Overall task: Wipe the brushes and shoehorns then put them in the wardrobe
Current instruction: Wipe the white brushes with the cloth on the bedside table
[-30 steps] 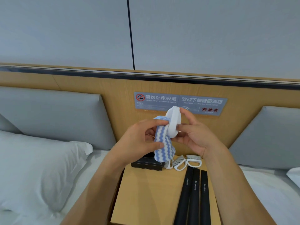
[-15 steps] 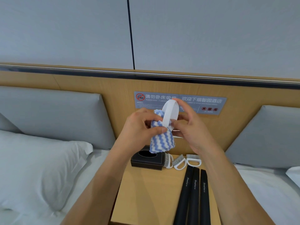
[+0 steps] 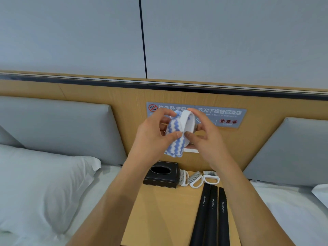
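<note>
My right hand (image 3: 205, 139) holds a white brush (image 3: 187, 124) upright by its curved handle, in front of the headboard. My left hand (image 3: 152, 137) grips a blue-and-white striped cloth (image 3: 173, 139) and presses it against the brush's left side. Three more white brushes (image 3: 196, 180) lie in a row at the back of the wooden nightstand (image 3: 159, 215). Three black shoehorns (image 3: 212, 213) lie side by side on its right half, running toward me.
A black tissue box (image 3: 162, 174) sits at the nightstand's back left, beside the brushes. A white pillow (image 3: 40, 185) and bed lie to the left, another bed (image 3: 287, 210) to the right. A grey sign (image 3: 223, 116) is on the wooden headboard behind my hands.
Both hands have risen with the brush and cloth. The cloth has slid along the brush's side as my left hand rubs it.
</note>
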### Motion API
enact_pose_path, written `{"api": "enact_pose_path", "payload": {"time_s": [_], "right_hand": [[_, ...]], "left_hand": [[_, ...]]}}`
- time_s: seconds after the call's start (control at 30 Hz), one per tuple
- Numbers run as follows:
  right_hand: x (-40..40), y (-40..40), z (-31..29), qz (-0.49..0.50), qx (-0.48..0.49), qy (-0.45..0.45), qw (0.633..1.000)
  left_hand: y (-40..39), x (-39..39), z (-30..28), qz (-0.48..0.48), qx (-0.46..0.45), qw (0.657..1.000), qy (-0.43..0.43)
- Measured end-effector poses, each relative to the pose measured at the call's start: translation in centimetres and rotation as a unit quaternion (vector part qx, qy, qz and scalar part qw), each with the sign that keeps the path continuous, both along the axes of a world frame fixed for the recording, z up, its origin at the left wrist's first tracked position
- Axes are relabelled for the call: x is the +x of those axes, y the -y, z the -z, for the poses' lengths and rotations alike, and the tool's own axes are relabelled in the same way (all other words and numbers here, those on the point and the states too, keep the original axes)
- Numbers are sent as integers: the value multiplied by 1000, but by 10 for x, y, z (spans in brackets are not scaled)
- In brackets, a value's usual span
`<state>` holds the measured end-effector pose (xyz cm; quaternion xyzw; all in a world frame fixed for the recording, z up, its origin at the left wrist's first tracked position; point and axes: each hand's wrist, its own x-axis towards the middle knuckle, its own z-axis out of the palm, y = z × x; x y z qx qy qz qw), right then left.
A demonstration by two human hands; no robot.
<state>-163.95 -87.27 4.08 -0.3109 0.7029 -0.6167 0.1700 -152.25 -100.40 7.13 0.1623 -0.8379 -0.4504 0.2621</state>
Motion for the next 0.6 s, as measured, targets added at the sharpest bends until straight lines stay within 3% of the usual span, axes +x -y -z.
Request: {"api": "enact_pose_path", "payload": {"time_s": [0.13, 0.27, 0.47, 0.6], "right_hand": [[1, 1, 3, -18, -70, 137, 988], [5, -2, 7, -33, -88, 156, 983], [6, 1, 4, -14, -19, -1, 1000], [11, 2, 3, 5, 36, -121, 992]], "left_hand": [[-4, 5, 9, 10, 3, 1000, -14], [-4, 8, 11, 23, -11, 1000, -9], [-4, 4, 5, -11, 25, 999, -26], [1, -3, -4, -30, 50, 998, -34]]}}
